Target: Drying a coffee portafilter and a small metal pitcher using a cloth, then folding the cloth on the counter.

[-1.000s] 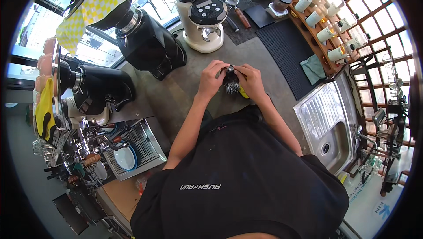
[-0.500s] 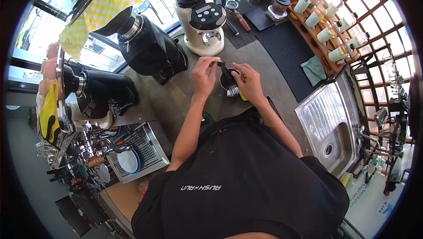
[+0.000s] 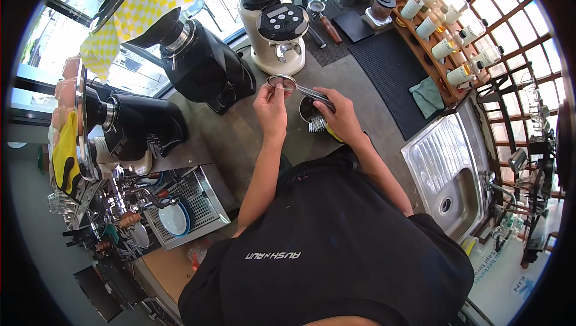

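The right hand (image 3: 339,113) hides the handle end of a round, silver-rimmed mesh strainer (image 3: 308,92); the contents of the dark, round container (image 3: 306,110) below are hard to make out, though silvery metal tines (image 3: 317,125) show. The left hand (image 3: 270,111), fingers up, grips the strainer's rim, one digit across the bowl; the right hand, angled inward, clasps its slim handle. The strainer is held above the matte grey countertop (image 3: 240,137), whose near edge the black fabric shirt (image 3: 324,224) covers.
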The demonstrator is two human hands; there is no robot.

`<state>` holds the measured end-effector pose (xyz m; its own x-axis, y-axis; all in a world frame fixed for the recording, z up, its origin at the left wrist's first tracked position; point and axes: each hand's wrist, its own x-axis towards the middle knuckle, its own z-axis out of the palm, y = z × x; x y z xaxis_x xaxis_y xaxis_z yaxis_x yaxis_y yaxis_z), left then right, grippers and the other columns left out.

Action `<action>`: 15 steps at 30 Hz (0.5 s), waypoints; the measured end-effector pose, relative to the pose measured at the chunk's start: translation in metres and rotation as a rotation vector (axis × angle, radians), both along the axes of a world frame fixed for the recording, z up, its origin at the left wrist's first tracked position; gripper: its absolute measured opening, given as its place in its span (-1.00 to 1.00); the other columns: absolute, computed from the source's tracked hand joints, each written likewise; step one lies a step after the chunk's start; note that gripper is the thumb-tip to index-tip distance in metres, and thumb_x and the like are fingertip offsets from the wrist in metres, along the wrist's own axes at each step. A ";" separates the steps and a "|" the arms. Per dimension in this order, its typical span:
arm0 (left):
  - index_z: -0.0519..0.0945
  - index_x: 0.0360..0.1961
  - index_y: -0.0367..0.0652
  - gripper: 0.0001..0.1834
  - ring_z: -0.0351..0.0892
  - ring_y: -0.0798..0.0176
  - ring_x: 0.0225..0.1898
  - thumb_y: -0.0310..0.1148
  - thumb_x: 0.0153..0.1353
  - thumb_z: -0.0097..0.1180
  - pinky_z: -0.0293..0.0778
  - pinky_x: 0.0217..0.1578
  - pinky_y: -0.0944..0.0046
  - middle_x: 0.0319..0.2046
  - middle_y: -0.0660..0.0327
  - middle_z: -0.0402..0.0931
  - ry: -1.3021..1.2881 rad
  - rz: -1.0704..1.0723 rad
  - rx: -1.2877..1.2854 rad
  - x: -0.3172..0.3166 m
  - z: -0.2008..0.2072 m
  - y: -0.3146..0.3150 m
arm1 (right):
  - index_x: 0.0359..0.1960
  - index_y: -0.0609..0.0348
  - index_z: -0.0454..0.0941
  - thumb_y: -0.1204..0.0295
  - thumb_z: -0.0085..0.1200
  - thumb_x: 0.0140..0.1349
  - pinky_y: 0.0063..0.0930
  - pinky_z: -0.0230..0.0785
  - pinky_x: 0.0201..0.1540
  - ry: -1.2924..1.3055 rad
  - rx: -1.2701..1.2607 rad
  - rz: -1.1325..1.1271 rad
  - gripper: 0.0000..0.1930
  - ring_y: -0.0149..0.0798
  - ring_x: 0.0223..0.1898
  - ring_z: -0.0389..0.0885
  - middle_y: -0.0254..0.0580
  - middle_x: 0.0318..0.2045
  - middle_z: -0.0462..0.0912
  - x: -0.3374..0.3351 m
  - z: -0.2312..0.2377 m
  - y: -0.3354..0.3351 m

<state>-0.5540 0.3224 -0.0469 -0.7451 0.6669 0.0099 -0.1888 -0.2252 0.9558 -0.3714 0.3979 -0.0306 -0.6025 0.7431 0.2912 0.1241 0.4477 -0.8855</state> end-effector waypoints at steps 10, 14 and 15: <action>0.54 0.15 -0.15 -0.69 0.60 0.17 0.00 -0.27 0.50 -0.02 0.58 0.18 -0.01 0.08 0.08 0.61 -0.608 -0.234 0.354 0.017 0.005 -0.004 | 0.09 0.36 0.69 0.34 0.16 0.62 -0.34 0.45 -0.31 -0.066 -0.404 0.210 -0.72 -0.44 -0.44 0.52 -0.19 -0.43 0.67 0.013 0.009 -0.029; 0.47 0.24 -0.13 -0.63 0.61 0.17 -0.17 -0.25 0.51 -0.03 0.64 0.12 -0.02 0.01 0.04 0.62 -0.763 -0.297 0.453 0.023 -0.004 -0.012 | 0.11 0.34 0.70 0.31 0.19 0.61 -0.37 0.45 -0.31 -0.145 -0.450 0.227 -0.69 -0.44 -0.38 0.56 -0.21 -0.41 0.67 0.022 0.017 -0.032; 0.47 0.25 -0.14 -0.64 0.52 0.25 -0.27 -0.26 0.52 -0.04 0.57 -0.06 0.11 -0.12 0.12 0.55 -0.779 -0.290 0.476 0.024 -0.010 -0.012 | 0.11 0.34 0.70 0.31 0.19 0.61 -0.37 0.45 -0.31 -0.148 -0.449 0.233 -0.69 -0.44 -0.38 0.56 -0.21 -0.41 0.67 0.022 0.021 -0.034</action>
